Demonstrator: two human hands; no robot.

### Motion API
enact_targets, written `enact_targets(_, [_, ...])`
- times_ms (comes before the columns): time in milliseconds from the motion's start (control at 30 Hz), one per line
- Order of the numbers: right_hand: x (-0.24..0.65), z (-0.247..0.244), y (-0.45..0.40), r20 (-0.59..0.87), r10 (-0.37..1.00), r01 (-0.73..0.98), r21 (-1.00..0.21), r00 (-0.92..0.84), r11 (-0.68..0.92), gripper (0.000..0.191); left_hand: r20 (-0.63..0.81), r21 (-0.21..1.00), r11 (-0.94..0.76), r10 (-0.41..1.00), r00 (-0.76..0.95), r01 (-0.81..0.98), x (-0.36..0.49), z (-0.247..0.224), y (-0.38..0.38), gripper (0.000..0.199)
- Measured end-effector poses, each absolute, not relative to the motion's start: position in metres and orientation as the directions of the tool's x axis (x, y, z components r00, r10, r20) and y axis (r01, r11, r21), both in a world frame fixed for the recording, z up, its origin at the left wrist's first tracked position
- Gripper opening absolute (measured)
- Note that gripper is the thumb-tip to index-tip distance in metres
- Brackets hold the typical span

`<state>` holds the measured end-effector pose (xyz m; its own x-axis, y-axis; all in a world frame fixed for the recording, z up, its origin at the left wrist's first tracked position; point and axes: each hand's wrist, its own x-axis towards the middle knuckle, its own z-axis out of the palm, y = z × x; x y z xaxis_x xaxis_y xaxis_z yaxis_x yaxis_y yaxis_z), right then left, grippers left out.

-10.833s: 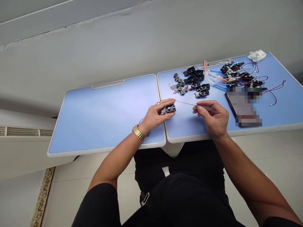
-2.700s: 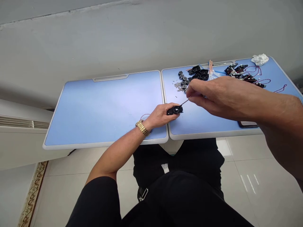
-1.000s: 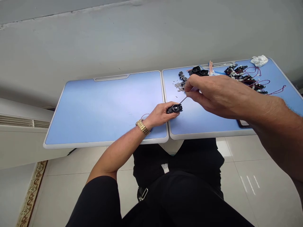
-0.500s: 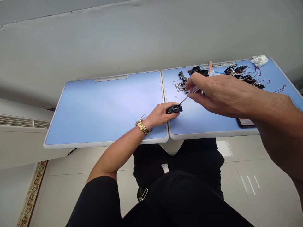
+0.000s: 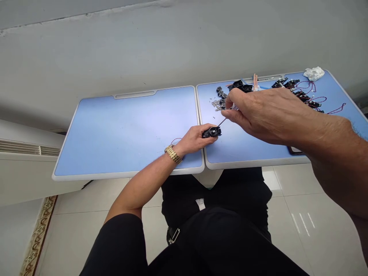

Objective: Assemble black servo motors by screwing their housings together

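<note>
Two hands are at work over a blue counter (image 5: 129, 174) made of two halves. The left hand (image 5: 193, 140) has its fingers (image 5: 207, 130) closed tight around a small black part (image 5: 213, 132), and that part sits right over the line where the two halves meet, near the front edge. A gold watch (image 5: 173, 155) shines on that wrist, and a thin red wire (image 5: 176, 139) lies just beside it. The right hand (image 5: 267, 115) is up above the counter, and its fingers pinch a thin metal tool (image 5: 222, 122) with the tip aimed down at the black part. The tip is very near the part, but it is hard to tell if they touch. Past the right fingers lie a heap of tiny screws (image 5: 217, 104), some round metal bits (image 5: 220, 93) and a few black shells (image 5: 238, 84). Farther along are tangled red wires (image 5: 306, 87) and a crumpled white cloth (image 5: 314, 73).
</note>
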<state>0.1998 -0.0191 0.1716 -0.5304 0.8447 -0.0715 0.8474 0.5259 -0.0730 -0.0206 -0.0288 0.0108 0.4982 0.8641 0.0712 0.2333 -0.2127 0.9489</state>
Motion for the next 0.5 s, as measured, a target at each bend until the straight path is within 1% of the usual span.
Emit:
enact_targets(67, [0.200, 0.173, -0.019, -0.117, 0.840, 0.847, -0.123, -0.530, 0.518, 0.035, 0.062, 0.951, -0.203, 0.863, 0.502, 0.233, -0.021, 0.012, -0.029, 0.025])
enact_targets(167, [0.200, 0.173, -0.019, -0.089, 0.822, 0.821, -0.176, -0.563, 0.543, 0.028, 0.062, 0.950, -0.206, 0.862, 0.503, 0.236, -0.021, 0.012, -0.029, 0.026])
enact_targets(267, [0.200, 0.169, -0.018, -0.033, 0.816, 0.810, -0.159, -0.576, 0.565, 0.032, 0.064, 0.948, -0.207, 0.866, 0.495, 0.240, -0.021, 0.009, -0.028, 0.027])
enact_targets(433, [0.204, 0.163, -0.014, -0.034, 0.864, 0.862, -0.104, -0.502, 0.497, 0.043, 0.071, 0.951, -0.212, 0.861, 0.504, 0.227, -0.021, 0.008, -0.027, 0.028])
enact_targets(500, [0.208, 0.162, -0.010, -0.024, 0.858, 0.854, -0.106, -0.514, 0.509, 0.046, 0.070, 0.953, -0.207, 0.860, 0.505, 0.220, -0.021, 0.009, -0.028, 0.027])
